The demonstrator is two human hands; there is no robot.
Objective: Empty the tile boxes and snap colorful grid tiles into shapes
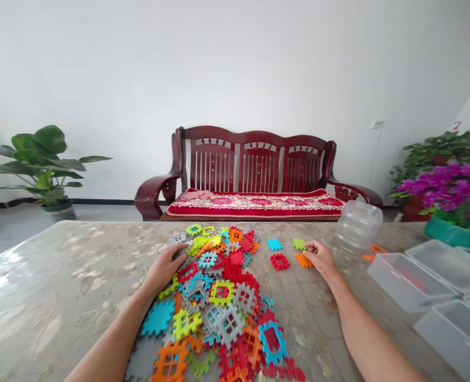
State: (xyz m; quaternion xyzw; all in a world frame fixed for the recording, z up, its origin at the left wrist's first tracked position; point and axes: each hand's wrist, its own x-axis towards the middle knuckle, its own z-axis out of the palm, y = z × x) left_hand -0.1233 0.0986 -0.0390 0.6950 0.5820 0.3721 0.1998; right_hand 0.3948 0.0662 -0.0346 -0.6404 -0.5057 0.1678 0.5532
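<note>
Your left hand (165, 268) lies palm down on the far-left edge of the heap of interlocking plastic tiles (215, 297), fingers close together and slightly curved; it rests over grey and yellow-green tiles, and you can't tell that it grips any of them. The left forearm (111, 339) comes in low from the lower left, angled up toward the heap.

Your right hand (318, 257) is well to the right of the heap, palm down, fingers loosely curled and reaching left; the fingertips (307, 246) meet the green tile (298, 244), but whether they pinch it is impossible to tell. Just under the hand sits the orange tile (303, 260); left of the fingers lie the blue tile (275, 244) and the red frame tile (279, 261), all apart from the heap. The right forearm (362, 318) runs from the lower right.

Both hands work over a stone-patterned tabletop (68, 276) – the heap fills the space between and below them; beyond your right hand stand a clear plastic tub (356, 225) and, further right, clear lidded boxes (408, 281). Ahead, past the table's far edge, is a dark red wooden bench (254, 159) with a red cushion (254, 204).
</note>
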